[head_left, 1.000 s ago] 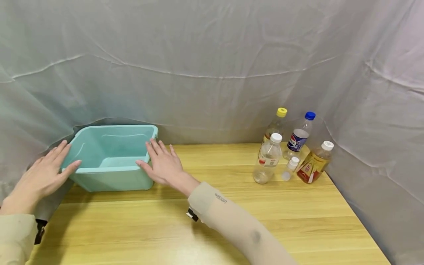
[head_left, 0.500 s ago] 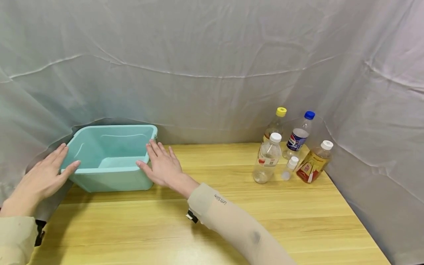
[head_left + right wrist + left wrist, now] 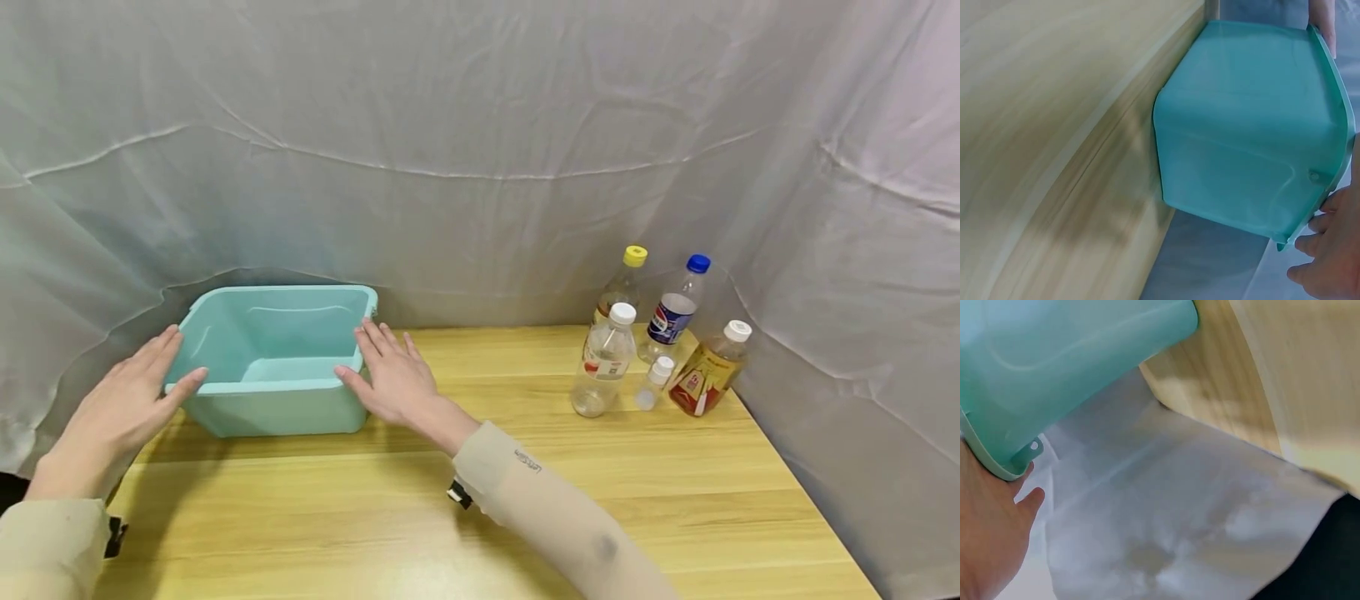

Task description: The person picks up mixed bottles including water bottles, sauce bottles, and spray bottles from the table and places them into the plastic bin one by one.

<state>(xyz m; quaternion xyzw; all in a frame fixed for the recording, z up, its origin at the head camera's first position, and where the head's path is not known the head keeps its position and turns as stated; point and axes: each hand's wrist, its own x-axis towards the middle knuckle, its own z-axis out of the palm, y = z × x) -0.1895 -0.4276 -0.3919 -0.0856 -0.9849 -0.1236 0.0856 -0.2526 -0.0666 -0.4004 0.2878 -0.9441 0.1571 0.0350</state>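
Your left hand and right hand touch opposite ends of the teal bin, each grip spread. It sits at the far left of the bench; a blue-capped bottle stands far right.

Plain turquoise tub, 9 o'clock; surface in yellow wood grain, 6; cloth in plain grey, 12.
At 3 o'clock, on their own dial: yellow-capped bottle, 11; blue-capped bottle, blue-labelled, 1; amber bottle, white-capped, yellow-and-red-labelled, 4; small clear bottle, white-capped, 6; larger clear bottle, white-capped, 8. Right sleeve, 5 o'clock: beige, dark lettering, grey spot. Left sleeve, 8 o'clock: plain beige.
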